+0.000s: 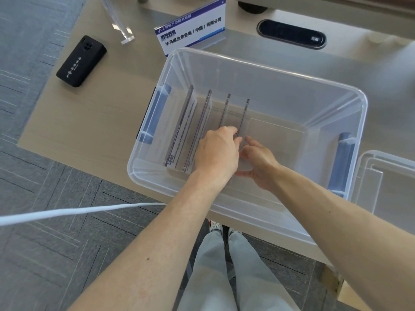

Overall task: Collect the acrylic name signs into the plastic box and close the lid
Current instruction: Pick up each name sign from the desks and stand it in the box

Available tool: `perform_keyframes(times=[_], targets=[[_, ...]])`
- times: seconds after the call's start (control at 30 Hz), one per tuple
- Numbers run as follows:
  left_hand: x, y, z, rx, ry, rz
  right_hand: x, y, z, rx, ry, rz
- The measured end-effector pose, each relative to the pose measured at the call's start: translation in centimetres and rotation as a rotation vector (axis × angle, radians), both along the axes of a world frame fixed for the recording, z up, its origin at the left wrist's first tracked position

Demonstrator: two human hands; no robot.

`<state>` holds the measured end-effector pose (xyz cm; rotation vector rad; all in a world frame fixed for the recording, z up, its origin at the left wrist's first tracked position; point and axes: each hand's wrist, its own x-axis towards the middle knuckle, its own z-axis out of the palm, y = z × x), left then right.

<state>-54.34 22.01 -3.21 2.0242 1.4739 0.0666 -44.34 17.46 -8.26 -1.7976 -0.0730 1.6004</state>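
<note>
A clear plastic box (269, 70) with blue latches stands open on the table. Inside it, several acrylic name signs (193, 122) stand on edge in a row at the left end. My left hand (216, 151) pinches the near end of the rightmost sign (244, 115). Beside that sign's base, my right hand (258, 162) has its fingers apart and touches it. Another name sign (190, 30) with blue and white print stands on the table behind the box. A further clear sign (119, 21) stands at the back left. The lid (386, 176) lies to the right of the box.
A black phone (80, 61) lies on the table to the left of the box. A black oval cable port (292, 33) is set into the table at the back. A white cable (78, 212) crosses below the table's near edge. My legs and the grey carpet are below.
</note>
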Motion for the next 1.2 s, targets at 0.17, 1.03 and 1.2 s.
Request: perform_keyframes(times=[0.17, 1.03, 1.2], targets=[[0.0, -0.1, -0.2, 0.028, -0.004, -0.002, 0.1, -0.1, 0.1, 0.004, 0.009, 0.0], [-6.3, 16.3, 24.8, 0.006, -0.646, 0.464, 10.0, 9.1, 27.8, 0.601, -0.341, 0.095], [-9.4, 21.0, 22.7, -0.079, -0.626, 0.478, 11.5, 12.7, 26.9, 0.554, -0.391, 0.094]])
